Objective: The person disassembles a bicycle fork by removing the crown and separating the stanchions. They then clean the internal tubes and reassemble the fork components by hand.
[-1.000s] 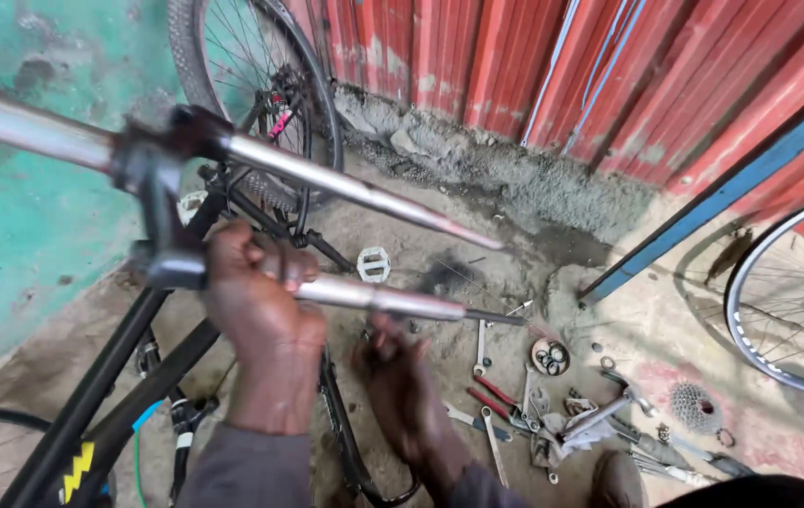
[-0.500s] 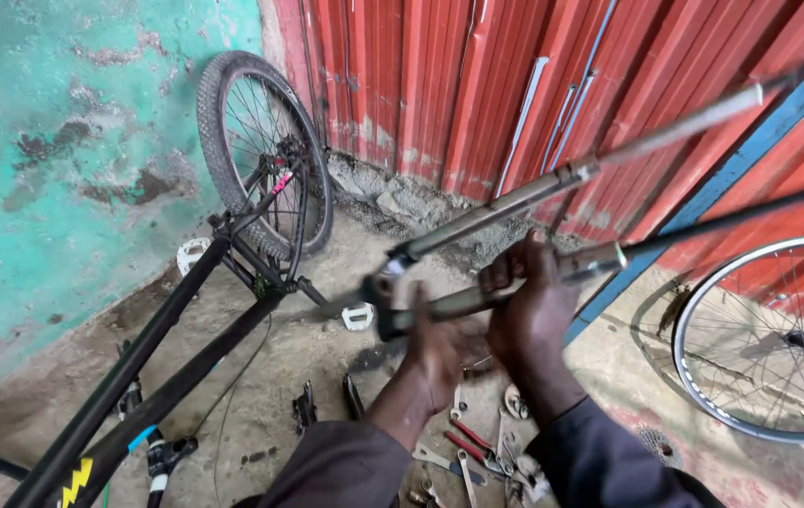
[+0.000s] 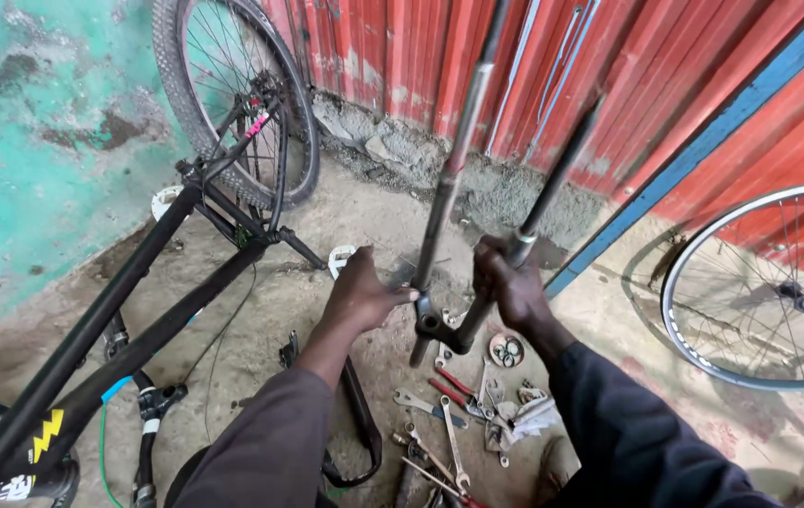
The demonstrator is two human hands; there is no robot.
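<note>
Gripping the bicycle fork [image 3: 477, 188] upright before me, I have my right hand [image 3: 512, 282] wrapped tight round one dark leg, and my left hand [image 3: 364, 293] pressed against the silver leg near the crown, fingers curled though I cannot tell how firmly they close. Just below lie scattered wrenches [image 3: 449, 428] and red-handled pliers [image 3: 449, 386] on the dirt floor [image 3: 261, 310], with a black bicycle frame [image 3: 129, 329] slanting across my left. Farther off its rear wheel [image 3: 232, 94] leans toward the red corrugated wall [image 3: 402, 47], and a loose wheel [image 3: 769, 292] stands at right.
</note>
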